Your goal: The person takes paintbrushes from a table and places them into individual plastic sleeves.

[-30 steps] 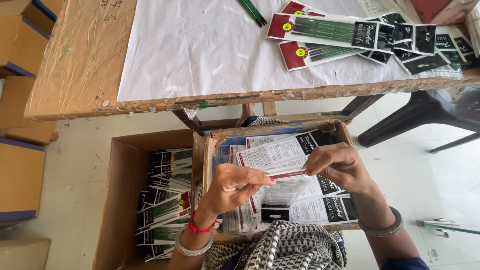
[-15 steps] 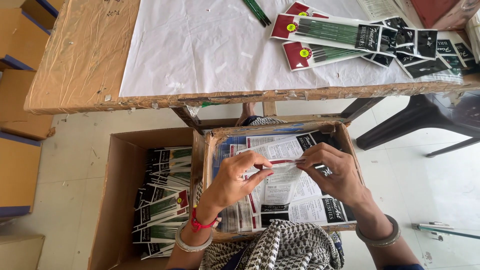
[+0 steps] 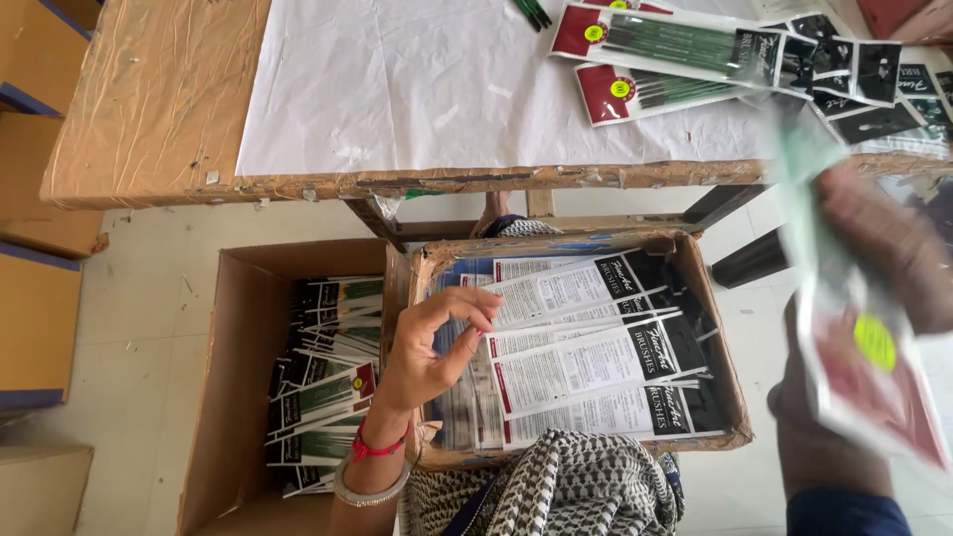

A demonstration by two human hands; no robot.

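My left hand [image 3: 429, 347] hovers open over the left part of a small cardboard box [image 3: 717, 328] on my lap, fingers curled, holding nothing. The box holds several flat brush packs [image 3: 586, 357] lying white-label side up. My right hand [image 3: 874, 258] is raised at the right edge, blurred by motion, and grips one brush pack [image 3: 859, 367] with a red card and a yellow round sticker. On the table above lie more brush packs [image 3: 675, 45] face up.
A larger cardboard box [image 3: 233, 397] on the floor at left holds several brush packs. A wooden table [image 3: 159, 99] with a white sheet [image 3: 447, 79] spans the top. A dark chair leg [image 3: 749, 258] stands at right. Yellow-and-blue furniture [image 3: 35, 328] lines the left.
My right hand has lifted a pack out of the lap box and swung it up to the right. My left hand has let go and stays over the box.
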